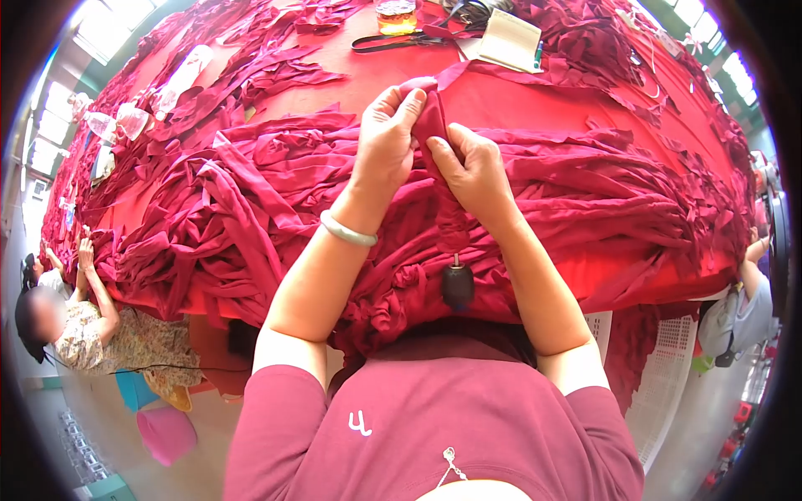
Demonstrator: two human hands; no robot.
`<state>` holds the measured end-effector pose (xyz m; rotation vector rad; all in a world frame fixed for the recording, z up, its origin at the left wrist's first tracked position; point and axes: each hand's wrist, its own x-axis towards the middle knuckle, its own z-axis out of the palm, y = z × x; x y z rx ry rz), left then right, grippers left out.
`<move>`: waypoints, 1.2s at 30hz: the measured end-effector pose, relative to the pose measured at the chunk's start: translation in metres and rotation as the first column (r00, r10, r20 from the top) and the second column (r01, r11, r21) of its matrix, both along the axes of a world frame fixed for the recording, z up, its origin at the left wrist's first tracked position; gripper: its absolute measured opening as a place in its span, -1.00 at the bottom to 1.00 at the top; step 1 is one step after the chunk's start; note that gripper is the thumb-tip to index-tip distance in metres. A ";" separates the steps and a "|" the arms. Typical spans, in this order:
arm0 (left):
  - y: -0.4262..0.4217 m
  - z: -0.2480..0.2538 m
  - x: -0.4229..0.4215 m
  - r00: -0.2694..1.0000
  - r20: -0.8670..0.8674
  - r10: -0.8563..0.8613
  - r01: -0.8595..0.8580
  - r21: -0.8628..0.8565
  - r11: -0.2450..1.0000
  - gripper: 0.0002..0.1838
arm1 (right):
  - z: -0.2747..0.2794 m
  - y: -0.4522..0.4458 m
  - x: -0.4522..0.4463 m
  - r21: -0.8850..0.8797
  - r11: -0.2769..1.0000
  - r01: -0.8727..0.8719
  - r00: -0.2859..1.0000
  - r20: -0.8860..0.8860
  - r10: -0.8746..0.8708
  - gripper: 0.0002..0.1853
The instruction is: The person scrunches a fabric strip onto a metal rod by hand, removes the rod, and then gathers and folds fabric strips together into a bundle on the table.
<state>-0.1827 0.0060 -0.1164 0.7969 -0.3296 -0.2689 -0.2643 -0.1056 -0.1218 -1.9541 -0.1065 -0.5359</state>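
Note:
A dark red fabric strip (pixel 430 125) is stretched upright between my hands in the middle of the head view. My left hand (pixel 391 129) is closed on its upper end, thumb pressed against the cloth. Just below and to the right, my right hand (pixel 474 167) pinches the same strip between thumb and fingers. Under the hands the cloth is bunched around a thin metal rod, which ends in a black handle (pixel 458 286) near the table edge. Whether the rod runs up to my fingers is hidden by the cloth. A heap of long red strips (pixel 576 184) lies behind and around both hands.
On the red-covered table (pixel 334 100) are a jar of yellow liquid (pixel 396 18), a black strap (pixel 388 42), an open notebook (pixel 508 42) and clear plastic packaging (pixel 129 121). People work at left (pixel 92 334) and right (pixel 739 321). A white perforated basket (pixel 668 359) stands below the edge.

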 end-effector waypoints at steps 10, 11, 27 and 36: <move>-0.004 -0.005 -0.002 1.000 -0.001 -0.012 0.012 -0.076 0.997 -0.83 | 0.001 0.001 -0.002 0.054 0.998 -0.017 0.999 0.033 0.015 -0.66; -0.003 -0.002 -0.006 1.000 -0.008 -0.008 0.008 -0.071 0.997 -0.83 | 0.000 0.001 -0.006 0.059 0.998 -0.020 0.999 0.027 0.018 -0.66; 0.010 -0.011 -0.036 0.980 -0.197 -0.017 0.016 -0.003 1.000 -0.92 | -0.001 0.000 -0.034 -0.057 0.998 -0.008 1.000 0.025 0.010 -0.66; 0.002 0.004 0.009 0.983 -0.179 -0.034 0.041 0.036 0.999 -0.95 | -0.001 -0.003 -0.021 -0.082 0.996 -0.025 0.999 0.018 0.027 -0.67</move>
